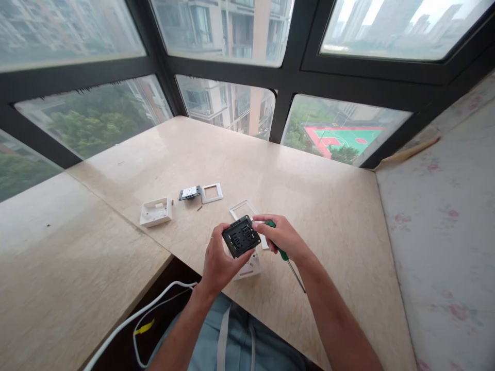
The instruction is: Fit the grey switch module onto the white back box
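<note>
My left hand (221, 260) grips a black wall switch module (242, 237) by its edges, its back turned up toward me. In my right hand (281, 234) a screwdriver with a green handle (284, 254) lies in the curled fingers, its shaft pointing down toward my forearm. The right thumb and forefinger reach the module's upper right edge; whether they pinch something small there I cannot tell. Under the module sits a white mounting box (249, 269), partly covered. A white cover frame (243, 208) lies just behind, half hidden by the module and right hand.
Further left on the stone sill (332, 216) are another white mounting box (155, 212), a second module (190, 193), a white square frame (212, 192) and a small screw (199, 208). A white cable (143, 305) hangs by the sill's front edge. Windows enclose the back; a papered wall (436, 232) stands right.
</note>
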The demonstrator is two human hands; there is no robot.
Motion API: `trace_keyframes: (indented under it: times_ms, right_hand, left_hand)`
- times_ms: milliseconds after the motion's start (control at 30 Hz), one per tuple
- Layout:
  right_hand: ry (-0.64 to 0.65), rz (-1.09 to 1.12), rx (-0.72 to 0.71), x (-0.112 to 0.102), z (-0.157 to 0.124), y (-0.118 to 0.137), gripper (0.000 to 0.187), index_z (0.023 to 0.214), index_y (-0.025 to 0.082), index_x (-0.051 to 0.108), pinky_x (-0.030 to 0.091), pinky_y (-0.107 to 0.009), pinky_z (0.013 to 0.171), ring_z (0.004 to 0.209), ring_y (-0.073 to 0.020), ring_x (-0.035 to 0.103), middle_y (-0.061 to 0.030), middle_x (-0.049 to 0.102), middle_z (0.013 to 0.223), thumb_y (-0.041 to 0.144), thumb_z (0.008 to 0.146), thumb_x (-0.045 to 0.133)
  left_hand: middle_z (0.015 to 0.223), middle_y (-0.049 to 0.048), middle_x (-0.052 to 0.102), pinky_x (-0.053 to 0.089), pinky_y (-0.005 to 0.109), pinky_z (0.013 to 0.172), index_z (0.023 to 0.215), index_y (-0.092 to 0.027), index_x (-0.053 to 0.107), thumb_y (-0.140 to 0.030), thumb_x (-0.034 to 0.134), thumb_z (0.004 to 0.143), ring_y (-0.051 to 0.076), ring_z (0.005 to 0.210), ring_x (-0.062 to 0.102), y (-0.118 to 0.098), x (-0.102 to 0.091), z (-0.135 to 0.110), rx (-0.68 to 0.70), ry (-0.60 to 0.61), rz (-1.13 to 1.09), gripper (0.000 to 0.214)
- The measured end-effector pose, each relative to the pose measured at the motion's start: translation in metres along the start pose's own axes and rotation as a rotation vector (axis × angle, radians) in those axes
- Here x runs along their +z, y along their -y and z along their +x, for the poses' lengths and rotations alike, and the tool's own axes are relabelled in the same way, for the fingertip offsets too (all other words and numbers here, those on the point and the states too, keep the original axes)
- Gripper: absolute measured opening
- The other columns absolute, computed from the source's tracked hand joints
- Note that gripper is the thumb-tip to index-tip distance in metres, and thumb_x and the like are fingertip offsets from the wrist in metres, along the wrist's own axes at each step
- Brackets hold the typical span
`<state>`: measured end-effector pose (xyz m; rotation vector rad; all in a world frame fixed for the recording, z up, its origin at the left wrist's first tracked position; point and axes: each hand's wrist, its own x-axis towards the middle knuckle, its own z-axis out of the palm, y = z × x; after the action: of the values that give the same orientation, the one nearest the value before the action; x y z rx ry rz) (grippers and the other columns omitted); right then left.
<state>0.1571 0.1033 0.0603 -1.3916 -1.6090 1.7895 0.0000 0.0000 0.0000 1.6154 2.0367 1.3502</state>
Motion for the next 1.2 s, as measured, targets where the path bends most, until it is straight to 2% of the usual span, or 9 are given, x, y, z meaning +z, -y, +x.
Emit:
trace_keyframes:
  times_ms: [233,400,567,767,933,1033,1100,1133,1200]
  right_hand:
    - [-0.012,0.064,-0.027,-0.003,0.002,-0.003,0.046,0.122,0.008,0.066,0.032,-0.016,0.034,0.031,-0.0082,0.043,0.0082,0.051,0.037,0.031,0.082,0.067]
    - [-0.012,0.079,-0.022,-0.003,0.005,-0.005,0.047,0.118,0.01,0.067,0.033,-0.016,0.032,0.032,-0.005,0.045,0.0037,0.065,0.058,0.022,0.073,0.073]
    - [-0.007,0.104,-0.026,-0.001,0.008,-0.008,0.043,0.113,0.012,0.068,0.034,-0.017,0.031,0.033,-0.0034,0.045,0.0007,0.071,0.071,0.019,0.071,0.074]
    - [0.0,0.142,-0.057,0.0,0.011,-0.012,0.045,0.111,0.011,0.068,0.035,-0.018,0.031,0.034,-0.0037,0.046,-0.0004,0.071,0.074,0.021,0.068,0.077]
    - [-0.007,0.123,-0.054,-0.001,0.011,-0.012,0.039,0.103,0.012,0.069,0.034,-0.018,0.032,0.033,-0.004,0.045,-0.0001,0.071,0.073,0.023,0.067,0.077]
    - [-0.013,0.059,-0.065,-0.001,0.01,-0.011,0.031,0.101,0.015,0.069,0.035,-0.019,0.032,0.033,-0.0048,0.045,-0.0004,0.072,0.074,0.026,0.072,0.072]
    - [-0.014,-0.029,-0.112,0.0,0.008,-0.011,0.03,0.105,0.018,0.069,0.038,-0.02,0.035,0.039,-0.0072,0.051,-0.0015,0.074,0.082,0.027,0.076,0.069]
    - [-0.021,-0.094,-0.16,0.0,0.007,-0.012,0.031,0.107,0.02,0.069,0.043,-0.021,0.039,0.046,-0.0095,0.057,-0.002,0.075,0.086,0.026,0.077,0.068]
    - [-0.05,-0.246,-0.289,0.001,0.006,-0.013,0.028,0.108,0.023,0.069,0.053,-0.025,0.057,0.067,-0.0149,0.067,-0.0027,0.077,0.094,0.024,0.08,0.067]
  left_hand:
    - [0.114,0.0078,0.064,0.057,0.042,0.086,0.123,-0.023,0.046,-0.038,0.085,0.068,0.027,0.101,0.068,-0.002,0.003,0.0,-0.027,0.017,-0.013,0.069]
    - [0.115,0.0083,0.064,0.056,0.043,0.087,0.123,-0.023,0.045,-0.038,0.085,0.067,0.028,0.102,0.068,-0.003,0.004,0.001,-0.053,-0.007,-0.009,0.07]
    - [0.115,0.0084,0.063,0.056,0.043,0.086,0.123,-0.023,0.045,-0.037,0.085,0.067,0.028,0.102,0.067,-0.002,0.004,0.003,-0.07,0.003,-0.02,0.07]
    - [0.114,0.0073,0.063,0.056,0.041,0.085,0.122,-0.023,0.045,-0.036,0.085,0.067,0.027,0.101,0.068,-0.001,0.004,0.001,-0.089,0.045,-0.035,0.069]
    - [0.113,0.0065,0.063,0.056,0.039,0.083,0.122,-0.024,0.045,-0.036,0.084,0.068,0.026,0.1,0.068,0.001,0.007,-0.001,-0.077,0.058,-0.043,0.067]
    - [0.113,0.0066,0.063,0.056,0.038,0.081,0.122,-0.024,0.045,-0.036,0.084,0.068,0.026,0.098,0.068,0.0,0.009,0.0,-0.089,0.052,-0.038,0.068]
    - [0.113,0.0066,0.063,0.056,0.039,0.081,0.121,-0.024,0.045,-0.036,0.085,0.067,0.026,0.098,0.068,-0.002,0.009,0.002,-0.099,0.043,-0.027,0.068]
    - [0.113,0.0067,0.063,0.056,0.039,0.081,0.12,-0.024,0.045,-0.036,0.085,0.067,0.026,0.098,0.068,-0.003,0.009,0.002,-0.101,0.039,-0.022,0.068]
    - [0.113,0.0066,0.063,0.056,0.04,0.082,0.12,-0.024,0.046,-0.035,0.085,0.066,0.027,0.1,0.067,-0.005,0.009,0.004,-0.109,0.034,-0.017,0.067]
